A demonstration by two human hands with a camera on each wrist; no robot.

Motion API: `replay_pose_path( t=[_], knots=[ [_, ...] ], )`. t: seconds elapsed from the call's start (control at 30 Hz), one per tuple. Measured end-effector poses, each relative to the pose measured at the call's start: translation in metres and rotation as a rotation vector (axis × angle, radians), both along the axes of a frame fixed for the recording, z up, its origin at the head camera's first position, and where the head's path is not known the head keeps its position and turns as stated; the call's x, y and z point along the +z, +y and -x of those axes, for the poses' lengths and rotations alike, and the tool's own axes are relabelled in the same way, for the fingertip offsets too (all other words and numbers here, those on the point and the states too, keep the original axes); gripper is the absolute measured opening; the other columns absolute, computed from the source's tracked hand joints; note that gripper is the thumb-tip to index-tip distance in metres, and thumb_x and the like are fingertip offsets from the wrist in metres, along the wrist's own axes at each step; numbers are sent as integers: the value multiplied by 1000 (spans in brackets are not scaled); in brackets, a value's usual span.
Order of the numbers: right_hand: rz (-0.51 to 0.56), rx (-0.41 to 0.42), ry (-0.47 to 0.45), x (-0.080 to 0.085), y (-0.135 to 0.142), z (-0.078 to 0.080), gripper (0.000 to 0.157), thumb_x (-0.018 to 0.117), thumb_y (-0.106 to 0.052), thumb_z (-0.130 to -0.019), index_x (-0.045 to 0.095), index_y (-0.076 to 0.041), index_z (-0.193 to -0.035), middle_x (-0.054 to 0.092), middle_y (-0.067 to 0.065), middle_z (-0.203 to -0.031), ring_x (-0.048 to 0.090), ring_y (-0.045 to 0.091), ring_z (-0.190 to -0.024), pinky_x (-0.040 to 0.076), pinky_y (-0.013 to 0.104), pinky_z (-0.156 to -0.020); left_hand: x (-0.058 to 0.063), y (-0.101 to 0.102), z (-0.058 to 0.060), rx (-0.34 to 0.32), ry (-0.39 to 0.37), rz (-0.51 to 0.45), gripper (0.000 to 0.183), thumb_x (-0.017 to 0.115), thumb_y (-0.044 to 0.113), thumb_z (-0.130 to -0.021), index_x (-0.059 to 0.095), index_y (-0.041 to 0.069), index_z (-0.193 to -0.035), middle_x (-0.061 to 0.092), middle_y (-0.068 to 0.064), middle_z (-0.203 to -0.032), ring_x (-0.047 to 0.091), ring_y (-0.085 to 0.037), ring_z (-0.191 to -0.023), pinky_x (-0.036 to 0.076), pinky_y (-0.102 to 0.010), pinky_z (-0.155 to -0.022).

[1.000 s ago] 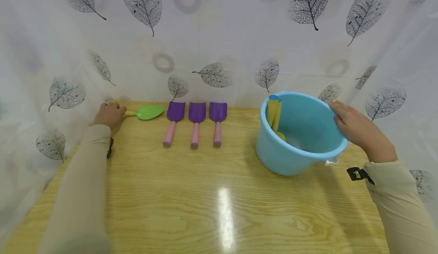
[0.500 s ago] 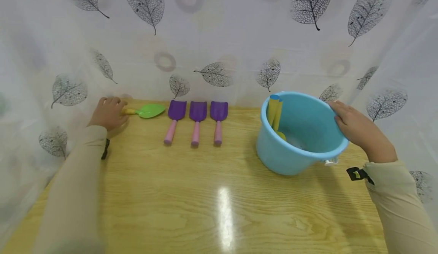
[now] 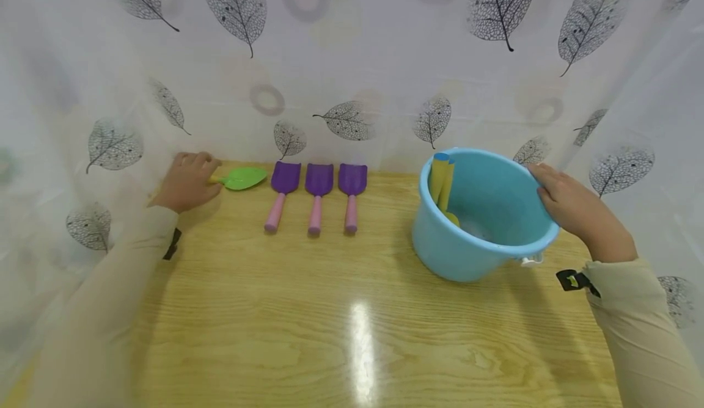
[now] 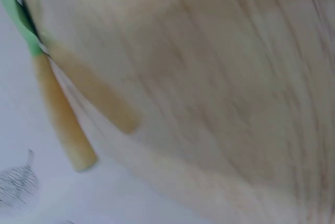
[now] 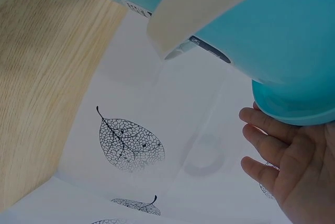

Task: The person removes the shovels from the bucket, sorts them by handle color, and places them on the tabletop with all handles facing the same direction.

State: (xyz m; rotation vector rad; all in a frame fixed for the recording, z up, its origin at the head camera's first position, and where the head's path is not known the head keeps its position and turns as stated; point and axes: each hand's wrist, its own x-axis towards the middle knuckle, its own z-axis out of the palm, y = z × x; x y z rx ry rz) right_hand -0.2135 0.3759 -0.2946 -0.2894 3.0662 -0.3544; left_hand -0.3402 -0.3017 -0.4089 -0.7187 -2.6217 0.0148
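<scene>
At the table's far left, my left hand is over the yellow handle of a green toy trowel, hiding most of that handle in the head view. The left wrist view shows the same handle with no fingers around it. My right hand holds the rim of a light blue bucket, thumb toward the inside and fingers outside. Two yellow handles with blue ends lean inside the bucket, beside a partly hidden yellow piece.
Three toy shovels with purple blades and pink handles, left, middle and right, lie in a row along the back edge. A white leaf-print curtain hangs behind the wooden table.
My left hand shifts slightly left, then back right over the trowel's handle. The trowel and shovels keep their places on the table. My right hand and the bucket stay put.
</scene>
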Motion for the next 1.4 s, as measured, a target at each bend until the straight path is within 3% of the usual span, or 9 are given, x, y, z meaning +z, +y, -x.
replay_pose_path(
  t=[0.33,0.67,0.87,1.17,1.4],
  knots=[
    [5,1,7,0,-1,1,51,22,-25,-102,18,-7,-150,20,27,-152,13,48,-140,16,68,-107,8,41,-10,-88,40,9,42,66,20,-77,57,0,-113,56,-23,-107,55,-42,-99,38,-56,-94],
    [-8,0,18,0,-2,2,51,23,-24,-102,18,-6,-150,21,27,-151,15,49,-140,17,69,-106,36,109,-39,-280,109,60,36,68,21,-77,61,1,-106,59,-20,-107,56,-39,-100,43,-52,-91],
    [2,3,22,1,-2,2,51,23,-23,-102,18,-6,-150,21,27,-152,14,48,-140,15,67,-108,48,141,-56,-347,105,134,36,66,26,-79,61,4,-108,60,-16,-104,57,-34,-98,43,-48,-91],
    [0,1,19,0,-1,1,51,23,-23,-102,18,-5,-150,22,27,-151,14,48,-140,15,66,-109,62,174,-78,-454,125,166,38,67,27,-79,62,7,-111,62,-12,-105,57,-32,-103,42,-45,-95],
    [-10,-11,-3,0,-1,1,52,21,-25,-103,15,-5,-150,18,27,-152,13,48,-140,14,66,-109,75,194,-88,-519,134,206,39,66,27,-80,61,10,-115,62,-10,-105,57,-29,-100,42,-44,-97]
  ],
)
